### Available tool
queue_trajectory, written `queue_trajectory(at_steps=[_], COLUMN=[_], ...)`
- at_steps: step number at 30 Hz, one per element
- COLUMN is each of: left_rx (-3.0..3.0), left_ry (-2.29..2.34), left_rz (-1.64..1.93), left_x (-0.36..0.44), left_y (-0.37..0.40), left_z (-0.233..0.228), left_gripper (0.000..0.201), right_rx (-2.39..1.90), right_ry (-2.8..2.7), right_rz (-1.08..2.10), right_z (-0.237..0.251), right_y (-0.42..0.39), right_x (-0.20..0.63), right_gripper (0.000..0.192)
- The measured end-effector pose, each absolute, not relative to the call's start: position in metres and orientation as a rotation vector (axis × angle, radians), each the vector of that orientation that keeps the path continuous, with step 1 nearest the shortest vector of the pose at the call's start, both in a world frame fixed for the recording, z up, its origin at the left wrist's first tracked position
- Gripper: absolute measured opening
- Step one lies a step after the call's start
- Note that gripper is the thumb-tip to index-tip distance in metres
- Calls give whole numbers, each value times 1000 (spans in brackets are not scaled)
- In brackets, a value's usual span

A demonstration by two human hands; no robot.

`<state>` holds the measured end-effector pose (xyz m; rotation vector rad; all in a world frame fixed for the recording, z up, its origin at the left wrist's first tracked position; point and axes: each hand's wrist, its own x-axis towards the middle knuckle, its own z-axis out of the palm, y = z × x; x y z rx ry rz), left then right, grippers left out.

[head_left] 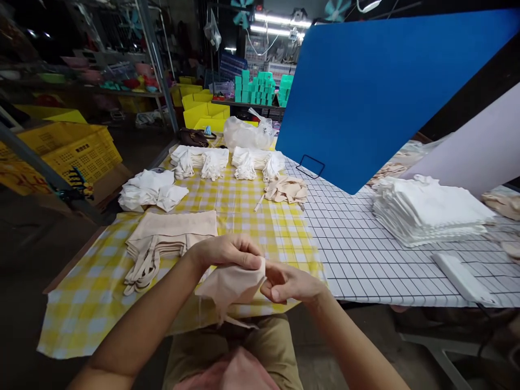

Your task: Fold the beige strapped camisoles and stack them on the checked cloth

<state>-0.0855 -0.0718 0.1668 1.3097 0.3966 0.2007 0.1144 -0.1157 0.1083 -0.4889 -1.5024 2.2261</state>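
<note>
Head view: left hand [225, 252] and right hand [290, 284] holding a beige cloth piece [231, 284] above the near edge of the bench [260, 216], fingers of both pinching its top edge. Just beyond the left hand, a beige folded stack [170, 235]; white folded stack [430, 211] toward the right edge.

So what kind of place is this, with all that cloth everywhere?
Probably a small sewing or garment-packing workshop. Both hands, left hand and right hand, hold a beige cloth piece. Stacks of white folded cloth sit on the table, and yellow crates stand nearby.
</note>
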Motion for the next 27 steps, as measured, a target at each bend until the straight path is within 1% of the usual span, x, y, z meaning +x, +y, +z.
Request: queue_trajectory(at_steps=[5, 9, 12, 15, 18, 20, 24, 27], left_rx=[1575, 1750, 1719, 1646, 1623, 1709, 2010, 2162], left_ry=[331, 306, 348, 371, 341, 314, 377, 496], left_rz=[73, -34, -14, 104, 273, 314, 184, 129], left_x=[-81, -87, -103, -128, -152, -164, -170, -166], left_y=[-71, -66, -59, -50, -42, -40, -42, -45], left_z=[188, 204, 209, 201, 189, 184, 185, 188], left_gripper=[25, 25, 24, 24, 34, 40, 47, 44], right_rx=[-619, -718, -715, -811, -942, -964, -968, -945], right_ry=[-1494, -1604, -1593, -1680, -1750, -1770, -1882, -2011], right_rz=[1923, 1872, 1852, 1759, 1589, 1470, 1207, 884], right_z=[118, 129, 127, 124, 126, 132, 150, 165], right_y=[-117, -120, -120, -120, -122, -126, -133, -137], right_x=[103, 102, 112, 132, 158, 175, 198, 204], right_gripper=[40, 32, 36, 40, 36, 32, 23, 14])
